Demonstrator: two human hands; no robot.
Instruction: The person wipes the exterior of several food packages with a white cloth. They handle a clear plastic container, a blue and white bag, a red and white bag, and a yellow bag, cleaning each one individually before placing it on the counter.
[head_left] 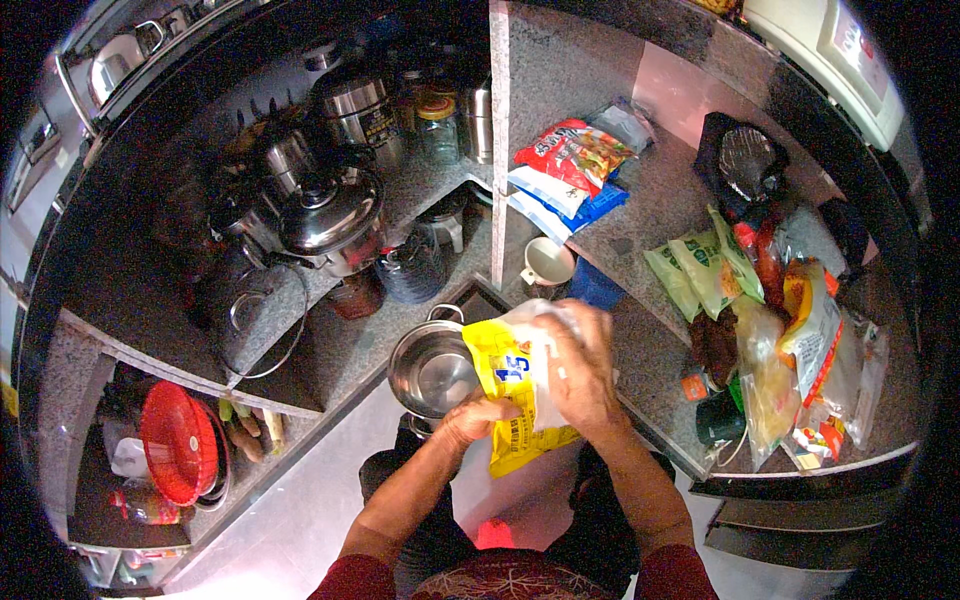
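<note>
A yellow plastic packet (488, 362) with blue print is held tilted in front of me. My left hand (475, 418) pinches its lower edge, thumb on the front. My right hand (582, 365) is curled at the packet's right side, over a whitish, see-through plastic part (545, 400); its fingers are slightly blurred. What the packet contains is hidden. Just left of the packet, a shiny steel pot (412, 385) with two loop handles stands at the counter's edge, partly covered by the packet. Its inside shows a bare metal bottom.
Behind the packet stands a white cup (549, 262). Food packets (570, 155) and plastic bags (768, 390) lie on the right counter. A lidded pressure cooker (330, 225) and a glass lid (268, 320) occupy the left. Below them is a red basket (180, 440).
</note>
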